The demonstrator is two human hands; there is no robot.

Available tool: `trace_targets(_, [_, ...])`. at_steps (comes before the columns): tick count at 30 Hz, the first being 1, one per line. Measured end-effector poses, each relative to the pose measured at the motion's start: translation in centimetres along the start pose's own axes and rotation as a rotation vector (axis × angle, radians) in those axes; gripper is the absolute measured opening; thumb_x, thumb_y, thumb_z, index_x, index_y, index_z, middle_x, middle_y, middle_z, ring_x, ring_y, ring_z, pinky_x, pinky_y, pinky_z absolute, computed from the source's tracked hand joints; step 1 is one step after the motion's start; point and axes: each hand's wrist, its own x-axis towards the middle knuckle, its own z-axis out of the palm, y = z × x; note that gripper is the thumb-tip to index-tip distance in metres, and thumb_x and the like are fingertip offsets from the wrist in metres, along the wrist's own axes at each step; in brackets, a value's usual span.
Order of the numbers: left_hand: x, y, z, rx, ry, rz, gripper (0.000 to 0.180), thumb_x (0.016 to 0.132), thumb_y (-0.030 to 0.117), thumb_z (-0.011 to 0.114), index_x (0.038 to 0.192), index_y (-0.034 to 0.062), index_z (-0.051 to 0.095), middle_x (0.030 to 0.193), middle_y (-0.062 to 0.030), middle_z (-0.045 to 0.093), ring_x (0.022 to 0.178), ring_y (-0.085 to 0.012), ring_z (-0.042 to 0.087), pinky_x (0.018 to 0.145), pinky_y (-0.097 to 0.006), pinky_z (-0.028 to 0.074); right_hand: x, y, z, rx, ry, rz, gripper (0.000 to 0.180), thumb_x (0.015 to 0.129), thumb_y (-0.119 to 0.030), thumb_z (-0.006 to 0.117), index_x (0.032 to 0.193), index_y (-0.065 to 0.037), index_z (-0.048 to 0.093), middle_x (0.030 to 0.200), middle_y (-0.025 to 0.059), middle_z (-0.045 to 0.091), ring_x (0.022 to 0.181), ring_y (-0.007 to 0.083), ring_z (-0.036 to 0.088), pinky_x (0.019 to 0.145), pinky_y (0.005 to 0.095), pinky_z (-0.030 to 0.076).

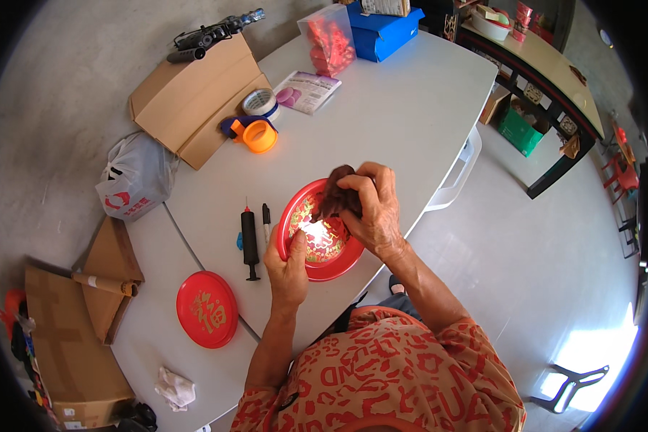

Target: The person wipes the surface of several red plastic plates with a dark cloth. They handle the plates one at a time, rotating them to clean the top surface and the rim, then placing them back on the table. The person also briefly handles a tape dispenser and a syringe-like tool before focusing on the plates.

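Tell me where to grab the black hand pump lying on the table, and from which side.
Grip the black hand pump around its straight barrel, coming down from above. It lies flat and apart from the pen beside it; fingers fit either side. Avoid the crossbar end near the table edge.

Left hand (289,261) gripping, right hand (373,205) pinching, forearms raised.

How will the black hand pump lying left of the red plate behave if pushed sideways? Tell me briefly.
The black hand pump looks like a slim cylinder lying flat on the grey table, so it may start to roll. Its crossbar at the near end would probably stop that quickly. It looks like light plastic, so a nudge could send it against the pen beside it.
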Motion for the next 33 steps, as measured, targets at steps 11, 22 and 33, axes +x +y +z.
trace_targets(11, [-0.9,-0.4,1.5,0.076,0.019,0.088,0.027,0.099,0.010,0.047,0.123,-0.0030,0.051,0.107,-0.0074,0.059,0.096,-0.0131,0.055,0.086,-0.029,0.045,0.6,-3.4,0.6,-0.045,0.096,-0.098,0.054,0.050,0.001,0.074,0.102,-0.004,0.060,0.106,0.0132,0.054,0.091,0.0314,0.054,0.075,0.0398,0.049])
trace_targets(22, [-0.8,0.6,1.3,-0.065,0.108,0.072,0.033,0.098,0.013,0.050,0.127,-0.0037,0.050,0.117,-0.0083,0.057,0.103,-0.0140,0.054,0.091,-0.029,0.045,1.0,-3.3,1.0,-0.100,0.065,-0.174,0.047,0.055,-0.009,0.076,0.100,-0.008,0.063,0.099,0.0080,0.057,0.088,0.0260,0.055,0.071,0.0374,0.049])
trace_targets(33, [-0.5,-0.4,0.5,-0.040,0.263,0.048,0.019,0.099,0.012,0.049,0.113,-0.0004,0.056,0.099,-0.0021,0.058,0.087,-0.0088,0.053,0.079,-0.024,0.045,-3.6,-4.5,-0.6,-0.118,-0.285,-0.005,0.043,0.065,-0.006,0.075,0.105,-0.003,0.061,0.099,0.0114,0.059,0.088,0.0298,0.059,0.071,0.0386,0.053])
